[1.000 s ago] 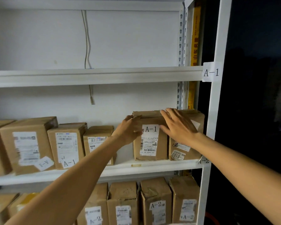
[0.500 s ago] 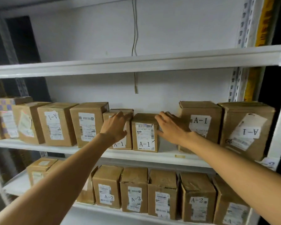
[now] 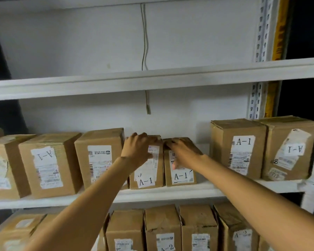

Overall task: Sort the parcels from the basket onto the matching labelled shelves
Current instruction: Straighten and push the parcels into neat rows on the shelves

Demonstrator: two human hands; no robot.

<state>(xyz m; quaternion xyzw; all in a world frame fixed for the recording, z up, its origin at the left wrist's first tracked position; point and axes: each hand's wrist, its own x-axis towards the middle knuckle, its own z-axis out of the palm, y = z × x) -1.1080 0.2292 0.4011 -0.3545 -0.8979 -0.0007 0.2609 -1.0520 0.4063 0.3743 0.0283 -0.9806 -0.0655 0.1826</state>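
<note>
Two hands work on the shelf [image 3: 170,193]. Close to the left of the left hand [image 3: 140,151] stands a taller box [image 3: 100,156], so sliding the left small parcel [image 3: 149,178] that way could jam or skew it. That hand's fingers curl over the parcel's top edge. The right hand [image 3: 184,154] lies flatter on the right small parcel [image 3: 181,176], which touches the left small parcel, fingers fairly straight and pressing. A hard shove might tip either parcel backward. Right of it comes a gap, then two tall A-1 boxes [image 3: 237,147]. A-2 boxes [image 3: 161,229] sit beneath both hands.
</note>
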